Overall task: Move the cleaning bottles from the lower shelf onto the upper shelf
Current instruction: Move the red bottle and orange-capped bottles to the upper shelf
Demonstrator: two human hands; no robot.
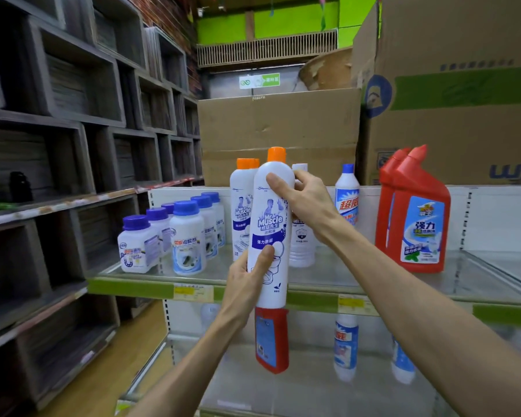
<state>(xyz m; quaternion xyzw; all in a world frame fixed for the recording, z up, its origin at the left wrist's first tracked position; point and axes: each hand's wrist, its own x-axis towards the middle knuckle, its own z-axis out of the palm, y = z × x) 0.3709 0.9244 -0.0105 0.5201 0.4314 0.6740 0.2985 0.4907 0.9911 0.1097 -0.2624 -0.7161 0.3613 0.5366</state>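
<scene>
A tall white Mr Muscle bottle (270, 218) with an orange cap is held upright in front of the upper shelf (358, 302). My left hand (247, 281) grips its lower part with the thumb on the label. My right hand (301, 197) grips its shoulder near the top. Behind it on the upper shelf stand similar orange-capped bottles (240, 206), a clear bottle (302, 248), a blue-capped white bottle (347, 194) and red bottles (418, 218). On the lower shelf (313, 395) stand a red bottle (272, 341) and two white-and-blue bottles (346, 347).
Several short blue-capped jars (187, 236) crowd the upper shelf's left end. Cardboard boxes (278, 133) rise behind the shelf. Dark wooden cubbies (57, 145) line the left wall. The upper shelf has a bare stretch at the far right (500, 266).
</scene>
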